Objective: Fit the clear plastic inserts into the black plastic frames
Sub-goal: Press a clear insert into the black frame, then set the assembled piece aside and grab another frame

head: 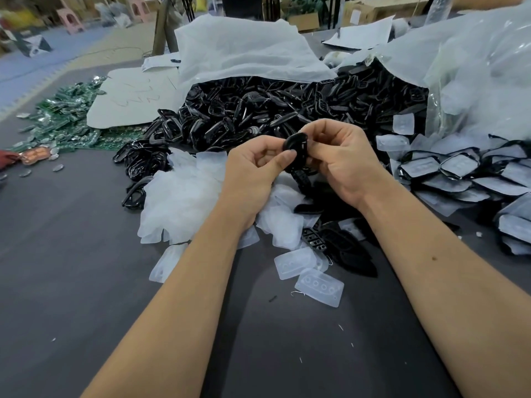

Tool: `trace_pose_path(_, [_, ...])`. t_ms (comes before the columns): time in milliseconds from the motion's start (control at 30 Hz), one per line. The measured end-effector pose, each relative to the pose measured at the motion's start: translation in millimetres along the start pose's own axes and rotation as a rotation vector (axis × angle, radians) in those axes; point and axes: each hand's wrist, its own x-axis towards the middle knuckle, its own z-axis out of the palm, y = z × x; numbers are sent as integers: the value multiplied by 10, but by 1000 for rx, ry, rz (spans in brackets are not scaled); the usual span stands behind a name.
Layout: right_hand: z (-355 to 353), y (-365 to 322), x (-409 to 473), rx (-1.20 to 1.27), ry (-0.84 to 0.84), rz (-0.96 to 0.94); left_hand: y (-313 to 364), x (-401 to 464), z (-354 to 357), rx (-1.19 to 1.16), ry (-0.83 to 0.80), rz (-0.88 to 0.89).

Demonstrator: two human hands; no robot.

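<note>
Black plastic frame (296,145), held between left hand (258,165) and right hand (342,162): glossy, smooth, hard-looking plastic.

Heap of black frames (258,110) at 12 o'clock: same glossy black plastic, bright highlights on the rims.

Clear plastic inserts (319,285) at 6 o'clock from the hands: translucent, milky, soft sheen; a row of moulded round bumps on the face.

Pile of inserts (184,196) at 9 o'clock: same frosted translucent plastic.

Assembled pieces (448,168) at 3 o'clock: frosted panel inside a glossy black rim.

Plastic bag (244,50) over the heap: thin whitish film, creased, semi-matt.

Table (71,268): dark grey, matt, cloth-like covering.

Circuit boards (66,116) at 10 o'clock: green, slightly glossy.
</note>
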Motion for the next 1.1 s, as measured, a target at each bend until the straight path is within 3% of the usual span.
trace_pose_path(233, [25,-188,-19,-99,14,10,46,-11,32,177,125,79])
trace_pose_path(467, [-280,-706,-181,-904,-73,-226,167,41,298,420,54,258])
trace_pose_path(700, [-986,-1189,-625,-1304,158,-120,300,179,1334,647,-162,493])
trace_pose_path(800, [-1249,-1310,-777,-1410,248,19,322,151,1779,768,-312,569])
trace_pose_path(967, [-1415,-1404,-823,-1364,228,205,282,151,2002,906,-510,505])
trace_pose_path(1100, [-1373,-1442,-736,-1383,171,291,325,144,1898,822,-505,382])
